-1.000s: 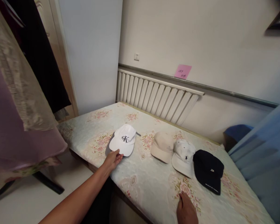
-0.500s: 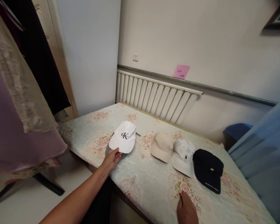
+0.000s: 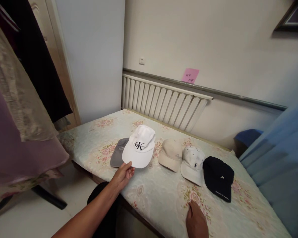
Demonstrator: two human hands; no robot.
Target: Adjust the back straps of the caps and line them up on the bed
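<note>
My left hand (image 3: 123, 174) pinches the brim of a white cap with a black logo (image 3: 139, 146) and holds it lifted above the bed. A grey cap (image 3: 117, 155) lies on the flowered bedsheet (image 3: 159, 195) just left of and partly under the white one. To the right lie a beige cap (image 3: 170, 154), a pale white cap (image 3: 192, 161) and a black cap (image 3: 218, 177) in a row. My right hand (image 3: 196, 222) rests on the sheet near the front edge, below the black cap; its fingers are mostly out of sight.
A white radiator (image 3: 164, 101) runs along the wall behind the bed, with a pink note (image 3: 190, 75) above it. Clothes (image 3: 20, 109) hang at the left on a stand. Blue fabric (image 3: 278, 155) lies at the right.
My left hand has lifted the white cap off the bed and carried it to the right, uncovering the grey cap beneath it. My right hand has stayed put.
</note>
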